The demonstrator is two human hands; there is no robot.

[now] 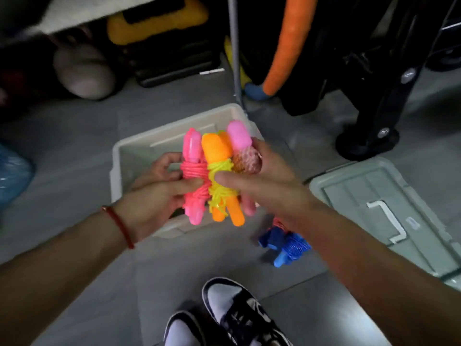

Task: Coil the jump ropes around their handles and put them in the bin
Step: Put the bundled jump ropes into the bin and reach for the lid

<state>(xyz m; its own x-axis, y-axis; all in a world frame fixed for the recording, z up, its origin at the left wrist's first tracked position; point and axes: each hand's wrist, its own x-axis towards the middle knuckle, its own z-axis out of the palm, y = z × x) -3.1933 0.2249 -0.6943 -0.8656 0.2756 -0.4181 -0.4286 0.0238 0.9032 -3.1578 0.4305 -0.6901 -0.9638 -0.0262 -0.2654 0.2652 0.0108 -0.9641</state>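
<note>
Three coiled jump ropes are held side by side above the beige bin [129,156]. My left hand [154,193] grips the pink jump rope [193,171] with its pink cord wound round the handles. My right hand [259,181] holds the orange-handled jump rope [217,158], wrapped in yellow cord, together with the light pink-handled jump rope [240,138], whose coil sits under my fingers. A blue jump rope [284,243], coiled, lies on the floor below my right wrist.
The bin's grey-green lid [389,203] lies on the floor at right. My shoes [232,313] are at the bottom. Behind the bin stand a yellow and black case [159,23], an orange foam tube [287,43], a metal pole [235,51] and a black wheeled frame [374,126].
</note>
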